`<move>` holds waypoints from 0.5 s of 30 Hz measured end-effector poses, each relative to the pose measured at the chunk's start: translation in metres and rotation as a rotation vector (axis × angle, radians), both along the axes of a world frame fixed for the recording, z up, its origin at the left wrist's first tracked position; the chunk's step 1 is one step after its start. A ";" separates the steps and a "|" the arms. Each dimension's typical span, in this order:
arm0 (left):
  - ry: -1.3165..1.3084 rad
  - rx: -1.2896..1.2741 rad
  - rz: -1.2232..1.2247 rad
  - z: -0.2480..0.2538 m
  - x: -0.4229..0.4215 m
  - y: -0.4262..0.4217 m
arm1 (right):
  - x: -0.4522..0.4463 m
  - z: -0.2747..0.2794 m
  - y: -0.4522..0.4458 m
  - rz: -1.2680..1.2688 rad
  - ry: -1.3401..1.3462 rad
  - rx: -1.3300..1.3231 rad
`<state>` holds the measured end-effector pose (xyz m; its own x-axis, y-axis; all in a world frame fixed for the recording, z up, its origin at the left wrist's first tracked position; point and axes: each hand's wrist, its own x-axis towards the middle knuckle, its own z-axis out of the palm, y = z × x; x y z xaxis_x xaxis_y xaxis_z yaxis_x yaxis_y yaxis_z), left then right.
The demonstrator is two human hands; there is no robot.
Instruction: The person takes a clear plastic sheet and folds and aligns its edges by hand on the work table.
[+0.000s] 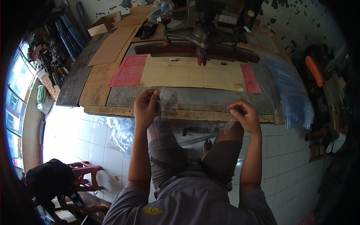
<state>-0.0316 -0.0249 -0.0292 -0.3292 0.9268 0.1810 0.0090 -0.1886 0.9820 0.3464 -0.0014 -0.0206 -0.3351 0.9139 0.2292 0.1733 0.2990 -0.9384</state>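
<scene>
A clear plastic sheet [168,98] stretches between my hands at the front edge of the worktable. My left hand [146,108] pinches its left side, thumb and fingers together. On the other side my right hand [244,115] is closed on the sheet's right part, fingers curled. The sheet hangs over the wooden edge in front of my lap, its outline hard to see. Beyond my hands lies a yellow panel [191,75] with a red strip [128,71] at its left and another red strip [250,78] at its right. Two small dark pieces sit near the panel's back edge.
A metal press arm [198,51] spans the back of the panel. Cardboard [112,47] lies at the back left. A stack of clear bluish plastic [290,92] hangs over the table's right side. Crumpled plastic [122,131] is below the front edge; a red stool [85,174] stands lower left.
</scene>
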 end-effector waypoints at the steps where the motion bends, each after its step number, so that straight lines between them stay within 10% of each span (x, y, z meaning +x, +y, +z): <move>1: -0.020 -0.004 -0.015 0.000 0.000 0.000 | 0.002 0.001 0.000 0.028 -0.035 0.017; 15: 0.019 0.032 -0.023 -0.010 -0.004 0.000 | 0.006 0.038 -0.007 0.042 -0.321 0.041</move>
